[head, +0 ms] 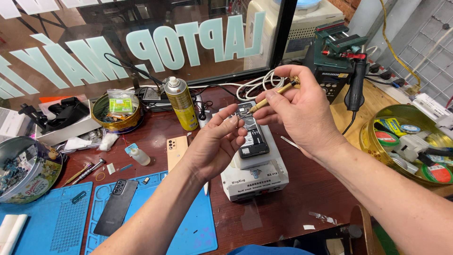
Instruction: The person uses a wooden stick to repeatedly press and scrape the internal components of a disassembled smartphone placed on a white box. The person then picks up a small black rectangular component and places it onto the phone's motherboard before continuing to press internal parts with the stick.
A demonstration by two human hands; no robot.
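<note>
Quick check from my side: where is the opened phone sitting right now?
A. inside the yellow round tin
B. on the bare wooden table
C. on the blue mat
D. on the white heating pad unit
D: the opened phone lies on the white heating pad unit, with the left hand steadying it and the right hand bringing a brass-handled tool to its top end.
</note>
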